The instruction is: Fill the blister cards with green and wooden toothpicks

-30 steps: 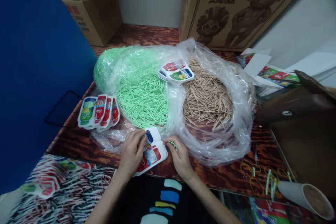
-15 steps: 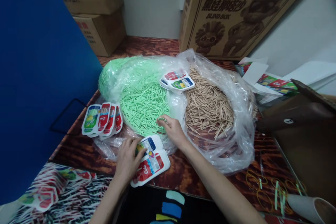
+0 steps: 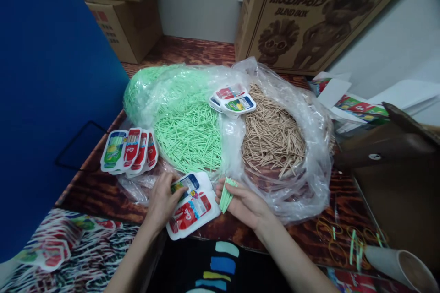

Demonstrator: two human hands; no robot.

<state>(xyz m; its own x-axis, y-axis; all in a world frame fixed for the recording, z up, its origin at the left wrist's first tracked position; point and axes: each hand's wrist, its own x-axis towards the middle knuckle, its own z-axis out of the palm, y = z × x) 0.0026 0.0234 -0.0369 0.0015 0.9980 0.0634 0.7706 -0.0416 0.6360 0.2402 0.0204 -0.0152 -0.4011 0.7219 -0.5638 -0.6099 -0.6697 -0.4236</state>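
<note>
My left hand [image 3: 162,200] presses down on a pair of printed plastic packets [image 3: 193,207], one blue and green, one red, at the table's near edge. Just right of them my right hand [image 3: 244,202] pinches a small bundle of green sticks [image 3: 225,194]. Behind the hands a clear plastic bag [image 3: 309,178] lies open, holding a heap of green sticks [image 3: 187,135] on the left and a heap of tan sticks [image 3: 273,137] on the right.
A fanned row of packets [image 3: 129,151] lies left of the bag, and a small stack of packets [image 3: 234,99] sits on top of it. Cardboard boxes [image 3: 302,9] stand behind. A blue panel [image 3: 44,87] walls the left. Rubber bands [image 3: 335,236] and a paper cup [image 3: 402,263] lie at right.
My right hand went out to the green heap, then came back toward me holding a small bundle of green sticks. My left hand stayed on the packets.
</note>
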